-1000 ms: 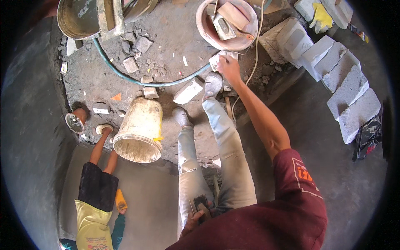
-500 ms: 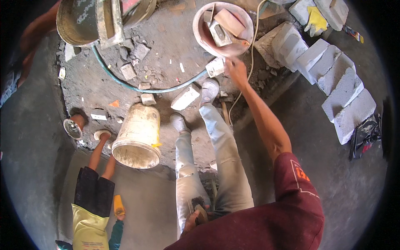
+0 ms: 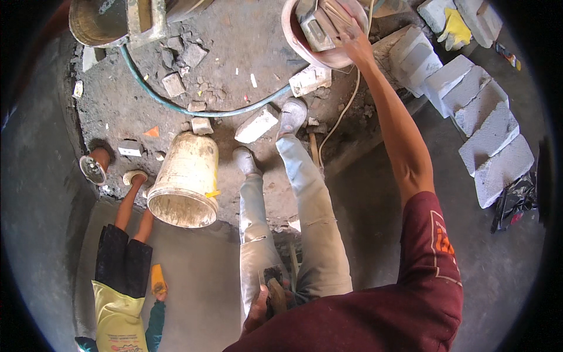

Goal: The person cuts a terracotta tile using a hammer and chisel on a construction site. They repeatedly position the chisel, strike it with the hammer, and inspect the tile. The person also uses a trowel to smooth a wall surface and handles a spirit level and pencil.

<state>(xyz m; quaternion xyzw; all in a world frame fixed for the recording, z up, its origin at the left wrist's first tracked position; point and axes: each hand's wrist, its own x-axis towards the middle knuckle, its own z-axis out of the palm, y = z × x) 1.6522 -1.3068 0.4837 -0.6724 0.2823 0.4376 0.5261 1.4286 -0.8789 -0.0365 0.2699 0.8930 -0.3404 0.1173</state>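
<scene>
My right hand (image 3: 355, 47) reaches into a pale round tub (image 3: 292, 36), its fingers closed on the edge of a flat brown board (image 3: 336, 16) that stands tilted. Beside that board in the tub lies a grey, mortar-stained tool (image 3: 312, 26), partly covered. Close to my body, my left hand (image 3: 255, 312) is closed around a small hand tool (image 3: 275, 291) with a dark end and a tan part; its exact kind is hard to make out.
A dirty white bucket (image 3: 186, 176) lies tipped, near another person (image 3: 120, 311) holding a yellow-orange object (image 3: 158, 280). A blue-green hose (image 3: 176, 108) curves across the rubble. Grey blocks (image 3: 489, 138) line the right, with a yellow glove (image 3: 456, 29) beyond. A mortar-coated container (image 3: 97, 26) stands far left.
My right hand has moved up from beside the tub into it and onto the brown board, which now tilts. My left hand's tool has turned slightly. The view has shifted a little.
</scene>
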